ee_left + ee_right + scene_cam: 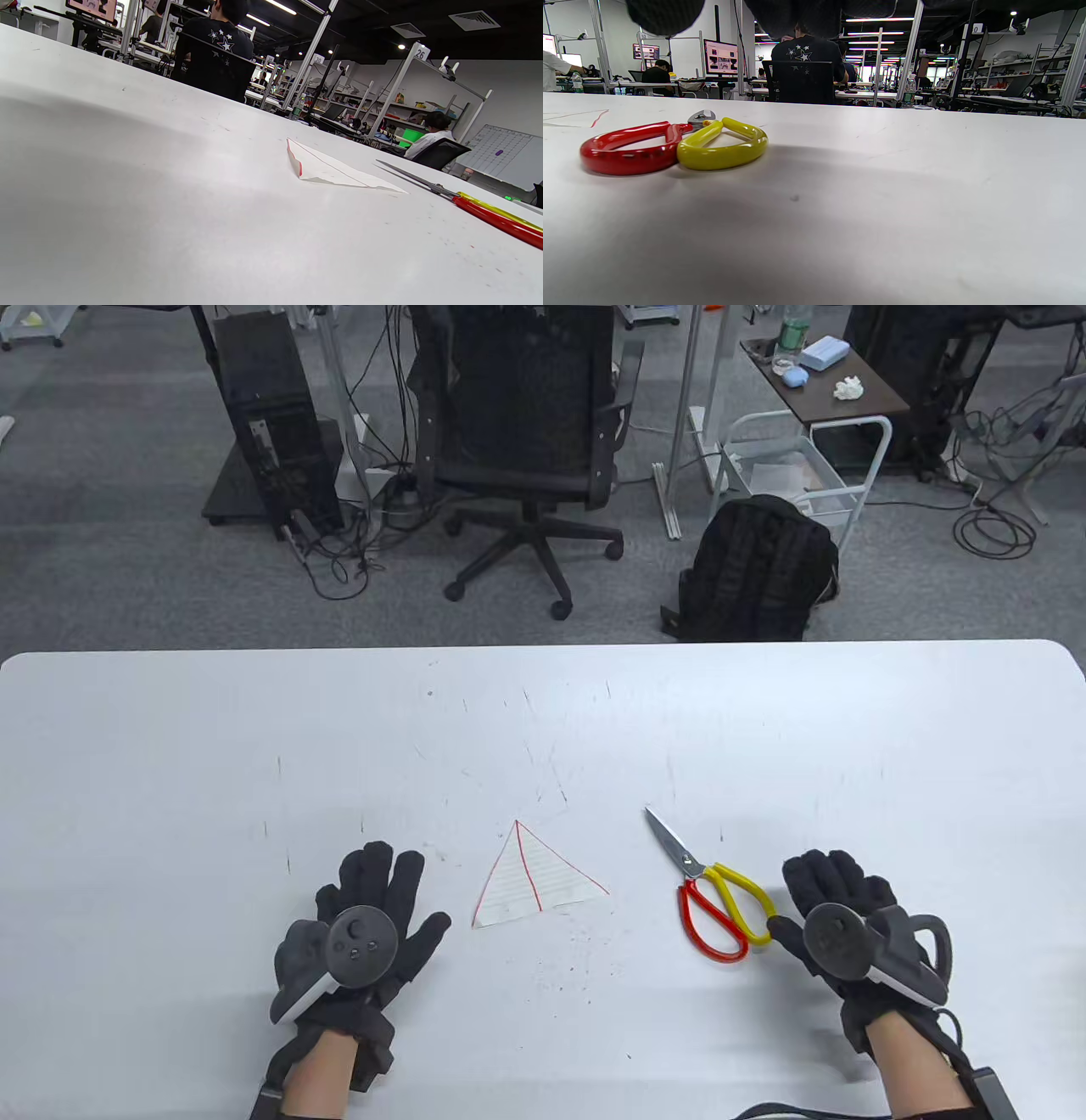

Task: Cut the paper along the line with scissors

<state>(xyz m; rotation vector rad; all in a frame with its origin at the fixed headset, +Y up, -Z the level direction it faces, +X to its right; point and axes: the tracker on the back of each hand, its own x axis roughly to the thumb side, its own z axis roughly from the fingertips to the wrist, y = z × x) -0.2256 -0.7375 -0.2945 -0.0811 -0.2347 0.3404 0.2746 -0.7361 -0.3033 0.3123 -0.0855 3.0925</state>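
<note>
Both gloved hands sit lowest in the table view, palms down on the white table [170, 746]: the left hand [361, 929] at lower left with fingers spread flat and holding nothing, the right hand [848, 920] at lower right, fingers loosely together, its thumb just beside or perhaps touching the yellow handle loop, gripping nothing. Between them, at lower centre, lies the paper [539, 882], a small lined triangle with its point toward the top of the frame, red edging on its slanted sides and a red line running from the point down to the bottom edge. In the left wrist view one edge lifts slightly off the table, so it looks thin, light and floppy; I judge it should be pinched near the bottom edge, to one side of the red line, and held taut so it does not buckle. Right of the paper lie the scissors [700, 882], blades together and pointing to the upper left, red and yellow loops toward the lower right; they look rigid, best taken through the loops. Cutting has not yet begun.
</note>
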